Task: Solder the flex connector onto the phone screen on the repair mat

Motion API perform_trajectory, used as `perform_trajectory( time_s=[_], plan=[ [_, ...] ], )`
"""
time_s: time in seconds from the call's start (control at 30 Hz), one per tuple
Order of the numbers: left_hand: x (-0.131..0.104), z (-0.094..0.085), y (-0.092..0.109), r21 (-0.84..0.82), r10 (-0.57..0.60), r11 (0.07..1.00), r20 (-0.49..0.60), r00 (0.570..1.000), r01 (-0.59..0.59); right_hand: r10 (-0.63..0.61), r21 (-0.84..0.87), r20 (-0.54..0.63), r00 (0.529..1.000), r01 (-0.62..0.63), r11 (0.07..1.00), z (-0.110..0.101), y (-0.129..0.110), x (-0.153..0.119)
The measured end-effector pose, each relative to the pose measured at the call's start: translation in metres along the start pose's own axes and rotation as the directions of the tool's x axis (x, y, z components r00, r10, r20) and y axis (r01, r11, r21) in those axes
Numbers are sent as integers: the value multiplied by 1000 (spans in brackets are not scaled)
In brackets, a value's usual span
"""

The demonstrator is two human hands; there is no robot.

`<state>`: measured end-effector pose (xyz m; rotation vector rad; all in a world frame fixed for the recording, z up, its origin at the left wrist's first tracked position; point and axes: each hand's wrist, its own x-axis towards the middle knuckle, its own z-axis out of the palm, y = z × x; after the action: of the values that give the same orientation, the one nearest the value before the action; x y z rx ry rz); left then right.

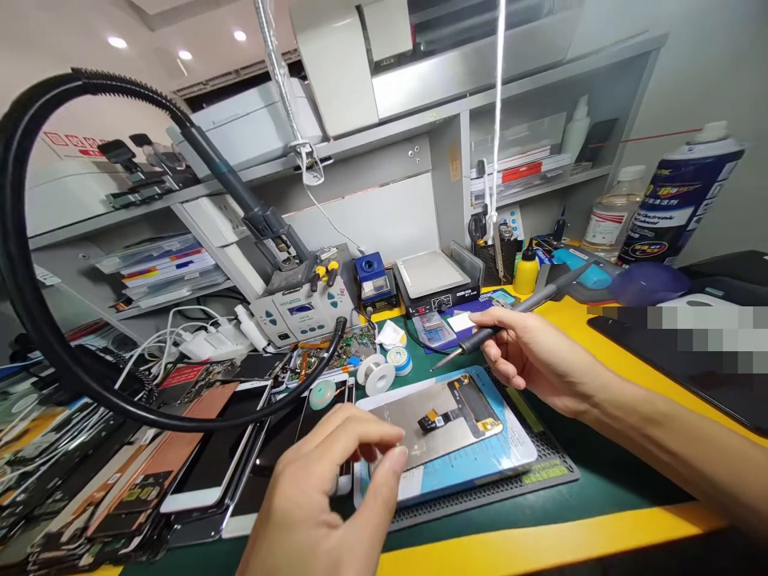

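Note:
In my right hand (pixel 510 352) is a soldering iron (pixel 478 341); its metal tip points left and down above the upper edge of a phone screen assembly (pixel 408 428). The assembly lies back side up, with a black flex connector folded on it. Beneath it is a blue and white box (pixel 513 452), resting on a black perforated mat (pixel 561 468). My left hand (pixel 324 496) hovers at the box's near left corner, thumb and index finger brought close together in a pinch. Whatever sits between those fingertips, if anything, is too small to make out.
Solder spools (pixel 376 374) stand behind the box. A black hose (pixel 180 420) loops across the left side from a hot air station (pixel 306 316). Stacked phone screens (pixel 204 456) crowd the left. A heating plate (pixel 435 276) and a spray can (pixel 681 200) are farther back.

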<state>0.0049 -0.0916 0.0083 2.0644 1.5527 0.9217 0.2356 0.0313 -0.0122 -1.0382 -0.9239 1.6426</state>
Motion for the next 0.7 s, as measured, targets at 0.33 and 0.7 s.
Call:
perform_trajectory(
  time_s=[0.33,0.7],
  plan=[
    [50,3,-14,114,-91,992,403,910,49,41,23,33,999,-42,999,-4,2,4],
    [76,9,-15,0,-105,993,506,856,122,119,91,51,992,-124,988,-3,-5,2]
  ],
)
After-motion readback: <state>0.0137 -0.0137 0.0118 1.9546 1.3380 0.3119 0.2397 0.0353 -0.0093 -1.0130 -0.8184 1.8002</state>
